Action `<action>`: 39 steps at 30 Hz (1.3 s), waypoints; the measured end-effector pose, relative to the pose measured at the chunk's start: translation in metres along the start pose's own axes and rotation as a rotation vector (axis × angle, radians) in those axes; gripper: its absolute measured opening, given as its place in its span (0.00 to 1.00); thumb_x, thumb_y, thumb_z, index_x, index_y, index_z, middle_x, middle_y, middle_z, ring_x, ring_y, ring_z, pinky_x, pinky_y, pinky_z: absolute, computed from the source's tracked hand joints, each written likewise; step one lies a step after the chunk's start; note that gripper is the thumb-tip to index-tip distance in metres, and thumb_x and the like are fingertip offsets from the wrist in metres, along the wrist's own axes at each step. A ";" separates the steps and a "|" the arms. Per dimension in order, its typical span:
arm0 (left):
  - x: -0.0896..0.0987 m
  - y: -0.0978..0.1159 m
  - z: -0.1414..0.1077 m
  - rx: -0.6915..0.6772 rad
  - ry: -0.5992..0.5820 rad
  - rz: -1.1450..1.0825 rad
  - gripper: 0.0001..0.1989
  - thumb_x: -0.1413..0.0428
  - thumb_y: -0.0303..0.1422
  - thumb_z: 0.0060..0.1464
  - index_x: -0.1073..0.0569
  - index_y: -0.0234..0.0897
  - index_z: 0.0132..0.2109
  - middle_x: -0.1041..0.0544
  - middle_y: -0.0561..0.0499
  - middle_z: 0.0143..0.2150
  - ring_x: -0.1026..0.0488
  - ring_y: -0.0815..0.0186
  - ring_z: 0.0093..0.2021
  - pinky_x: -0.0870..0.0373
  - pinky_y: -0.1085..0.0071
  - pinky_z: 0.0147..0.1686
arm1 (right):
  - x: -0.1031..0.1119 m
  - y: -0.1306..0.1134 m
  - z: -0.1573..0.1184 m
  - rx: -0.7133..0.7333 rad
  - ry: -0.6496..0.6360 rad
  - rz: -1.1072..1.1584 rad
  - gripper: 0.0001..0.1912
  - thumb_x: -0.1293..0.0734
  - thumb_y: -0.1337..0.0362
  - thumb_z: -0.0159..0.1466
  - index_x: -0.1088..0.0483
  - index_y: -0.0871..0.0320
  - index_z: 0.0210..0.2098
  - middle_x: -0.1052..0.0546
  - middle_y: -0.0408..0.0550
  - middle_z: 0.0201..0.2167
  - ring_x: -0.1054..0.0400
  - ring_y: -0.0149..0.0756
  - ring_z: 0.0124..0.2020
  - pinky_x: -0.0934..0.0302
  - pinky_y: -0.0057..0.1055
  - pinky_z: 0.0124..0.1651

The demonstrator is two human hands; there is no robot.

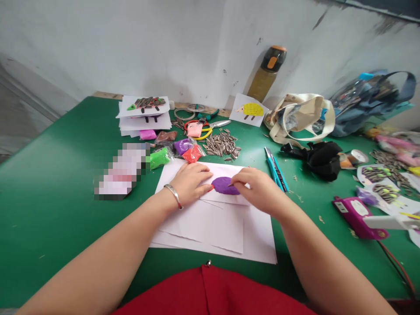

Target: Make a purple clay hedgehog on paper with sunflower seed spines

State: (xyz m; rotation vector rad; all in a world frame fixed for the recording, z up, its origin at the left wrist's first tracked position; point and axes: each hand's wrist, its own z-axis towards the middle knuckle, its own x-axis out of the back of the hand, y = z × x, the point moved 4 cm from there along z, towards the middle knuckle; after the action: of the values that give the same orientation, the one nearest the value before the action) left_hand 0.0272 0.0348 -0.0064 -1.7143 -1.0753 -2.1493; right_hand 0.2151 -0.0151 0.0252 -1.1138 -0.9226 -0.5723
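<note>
A purple clay oval (223, 185) is pressed onto a white paper card (226, 169), with a bit of red clay (211, 187) at its left end. My left hand (190, 183) lies flat on the card, fingers spread, the fingertips beside the red clay. At the oval's right end my right hand (254, 189) pinches a small dark sunflower seed (231, 185) against the purple clay; most of the seed is hidden by the fingers. Under the card are larger white sheets (210, 227). Beyond it lies a pile of sunflower seeds (221, 145).
Bagged clay (159, 158), scissors (216, 125) and stacked hedgehog cards (144, 107) lie behind my hands. A utility knife (276, 169) is at the right, near a black item (323, 161), a cloth bag (295, 118) and a magenta device (359, 218). A bottle (267, 74) leans on the wall.
</note>
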 end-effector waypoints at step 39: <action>0.004 -0.001 -0.005 -0.068 -0.089 0.014 0.10 0.47 0.30 0.60 0.25 0.36 0.46 0.26 0.45 0.50 0.31 0.58 0.51 0.36 0.63 0.52 | -0.042 -0.034 -0.018 0.282 -0.111 -0.288 0.15 0.43 0.77 0.66 0.30 0.55 0.42 0.23 0.47 0.48 0.42 0.42 0.62 0.60 0.55 0.69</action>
State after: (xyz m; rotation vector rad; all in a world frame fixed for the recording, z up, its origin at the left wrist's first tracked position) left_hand 0.0212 0.0337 -0.0034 -1.8581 -1.0200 -2.1426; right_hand 0.1731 -0.0464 0.0040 -0.7696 -1.2310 -0.5968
